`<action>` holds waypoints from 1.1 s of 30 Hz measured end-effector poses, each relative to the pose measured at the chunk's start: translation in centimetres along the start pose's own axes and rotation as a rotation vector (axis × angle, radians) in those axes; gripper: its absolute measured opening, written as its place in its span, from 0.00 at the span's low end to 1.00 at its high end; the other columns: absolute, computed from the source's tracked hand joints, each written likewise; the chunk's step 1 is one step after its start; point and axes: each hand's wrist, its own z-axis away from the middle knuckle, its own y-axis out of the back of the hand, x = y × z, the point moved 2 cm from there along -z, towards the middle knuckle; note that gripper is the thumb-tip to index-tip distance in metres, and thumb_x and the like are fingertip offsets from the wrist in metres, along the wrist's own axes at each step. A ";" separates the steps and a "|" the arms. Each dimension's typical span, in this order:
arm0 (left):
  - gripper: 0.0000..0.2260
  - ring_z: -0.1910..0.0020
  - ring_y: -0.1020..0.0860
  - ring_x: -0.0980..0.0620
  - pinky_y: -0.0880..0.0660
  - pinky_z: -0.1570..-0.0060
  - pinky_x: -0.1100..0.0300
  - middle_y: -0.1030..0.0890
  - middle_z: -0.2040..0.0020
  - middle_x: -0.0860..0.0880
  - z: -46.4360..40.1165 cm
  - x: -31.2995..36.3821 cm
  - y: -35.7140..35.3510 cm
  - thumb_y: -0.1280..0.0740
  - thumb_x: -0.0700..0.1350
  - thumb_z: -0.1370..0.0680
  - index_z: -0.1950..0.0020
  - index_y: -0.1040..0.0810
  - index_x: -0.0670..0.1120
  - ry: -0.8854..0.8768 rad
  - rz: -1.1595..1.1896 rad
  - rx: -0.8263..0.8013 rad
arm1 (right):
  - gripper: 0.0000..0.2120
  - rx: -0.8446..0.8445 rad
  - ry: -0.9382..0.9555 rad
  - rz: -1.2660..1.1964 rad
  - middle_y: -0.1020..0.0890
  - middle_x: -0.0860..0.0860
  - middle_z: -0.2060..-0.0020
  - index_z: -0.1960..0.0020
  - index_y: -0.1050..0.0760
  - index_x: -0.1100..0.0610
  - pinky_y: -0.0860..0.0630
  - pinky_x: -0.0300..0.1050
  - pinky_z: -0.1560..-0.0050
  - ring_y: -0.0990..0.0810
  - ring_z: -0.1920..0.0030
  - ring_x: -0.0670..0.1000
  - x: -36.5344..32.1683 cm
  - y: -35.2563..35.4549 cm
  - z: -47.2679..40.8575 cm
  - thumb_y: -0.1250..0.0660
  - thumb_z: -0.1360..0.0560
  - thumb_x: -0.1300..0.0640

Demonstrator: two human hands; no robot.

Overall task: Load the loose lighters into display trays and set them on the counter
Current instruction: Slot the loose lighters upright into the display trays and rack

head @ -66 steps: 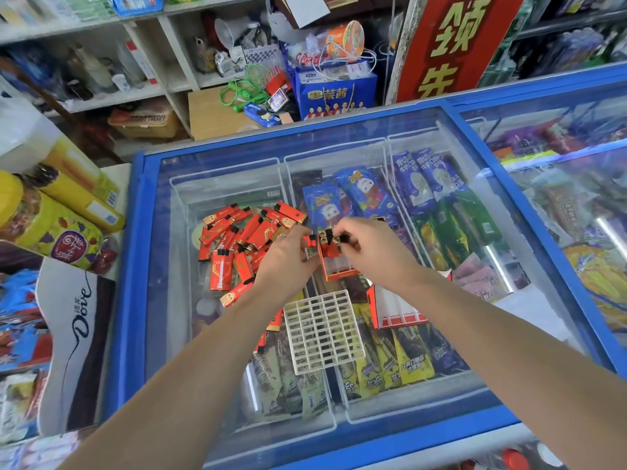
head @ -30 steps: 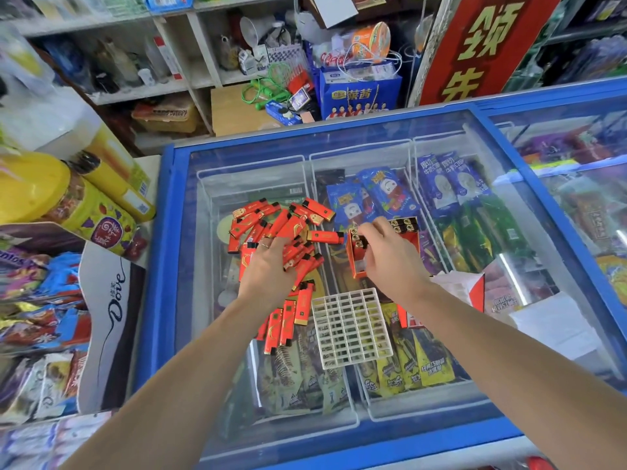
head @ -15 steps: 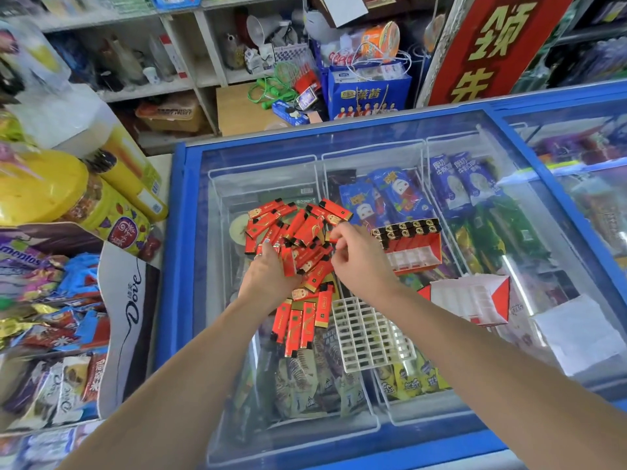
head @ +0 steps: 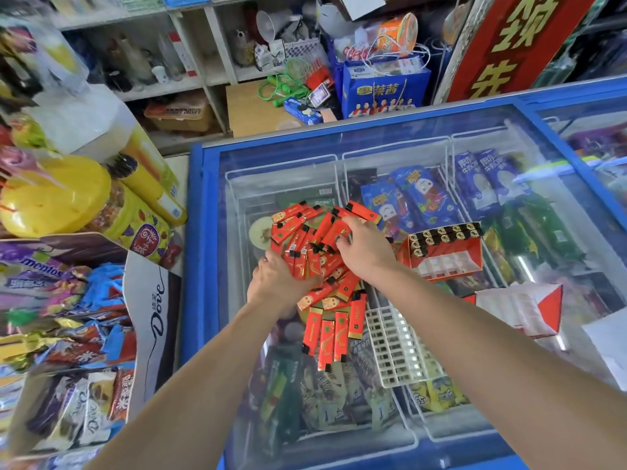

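Note:
A heap of several loose red lighters (head: 315,245) lies on the glass lid of a blue freezer (head: 203,232). My left hand (head: 280,283) grips some lighters at the heap's near left side. My right hand (head: 364,247) curls over the heap's right side, its fingers down among the lighters. A red display tray (head: 444,249) stands right of the heap with two rows of lighters along its back and open white slots in front. A second red tray (head: 522,308) lies further right. A loose white grid insert (head: 395,347) lies near my right forearm.
A white paper sheet (head: 607,340) lies at the freezer's right edge. Left of the freezer stand a Dove candy box (head: 154,320), yellow jars (head: 51,195) and bags of sweets. Shelves and a blue carton (head: 385,89) stand behind the freezer.
My right hand let go of the red tray, which now stands on the glass, and moved left onto the lighter heap. My left hand stayed at the heap.

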 end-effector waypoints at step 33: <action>0.21 0.47 0.20 0.39 0.21 0.49 0.45 0.21 0.46 0.40 -0.3 1.6 -0.7 0.36 0.43 0.20 0.32 0.39 0.40 -0.129 -0.005 -0.098 | 0.06 0.070 -0.246 -0.690 0.21 0.52 0.61 0.51 0.27 0.58 0.28 0.48 0.65 0.22 0.65 0.54 0.6 0.0 1.4 0.36 0.28 0.62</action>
